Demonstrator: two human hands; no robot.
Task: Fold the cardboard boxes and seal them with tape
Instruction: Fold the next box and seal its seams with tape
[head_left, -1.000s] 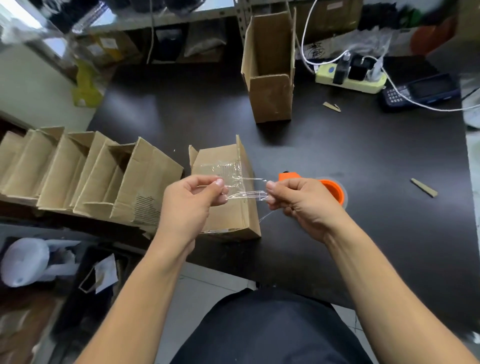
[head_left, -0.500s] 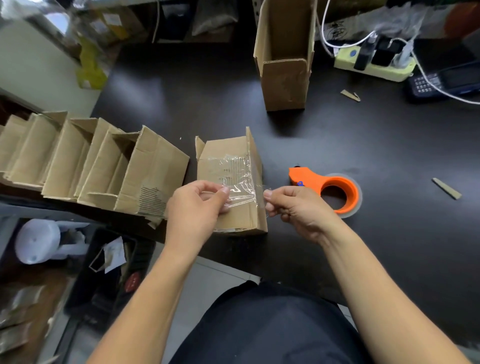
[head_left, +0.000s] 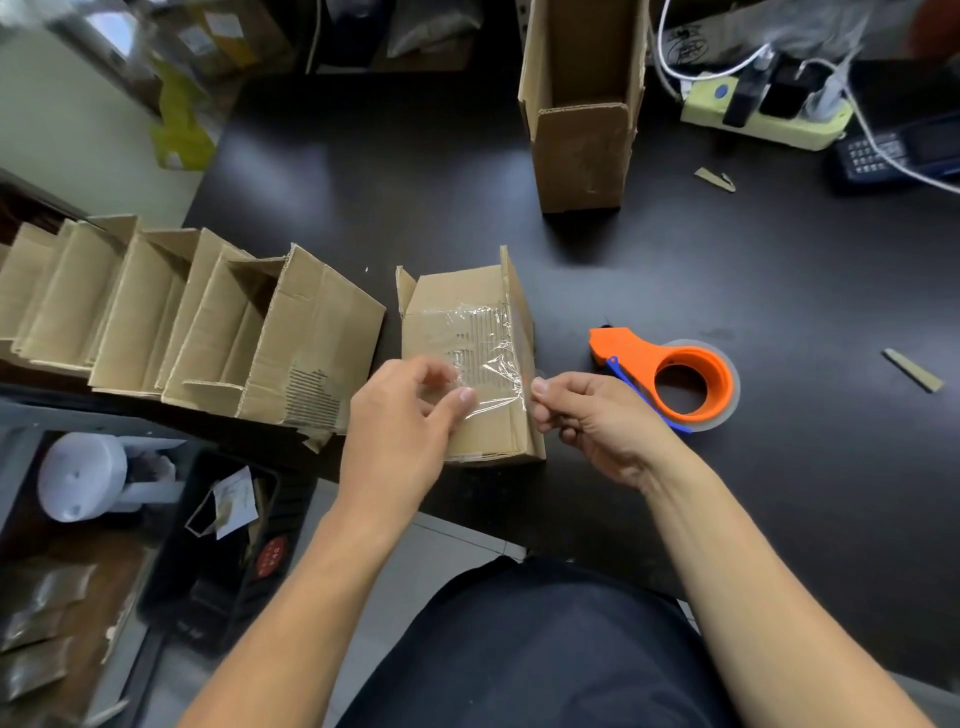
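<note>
Item: small cardboard box (head_left: 467, 364), lying near the front edge of the dark table (head_left: 675, 270), one broad face up, flaps open at the far end. Across that face: a strip of clear tape (head_left: 488, 358), crinkled, partly stuck down. Left hand (head_left: 400, 421): fingers loosely curled over the strip's left end, thumb tip on the tape, apparently pressing it flat; a firm pinch cannot be told. Right hand (head_left: 587, 415): thumb and forefinger pinch the strip's right end at the box's right edge, probably keeping it taut so it can wrap over that edge. Tape dispenser (head_left: 670, 379), orange: set down just right of the box, within reach. Row of folded boxes (head_left: 182, 322): to the left. Tall open box (head_left: 582, 104): standing at the far side.
</note>
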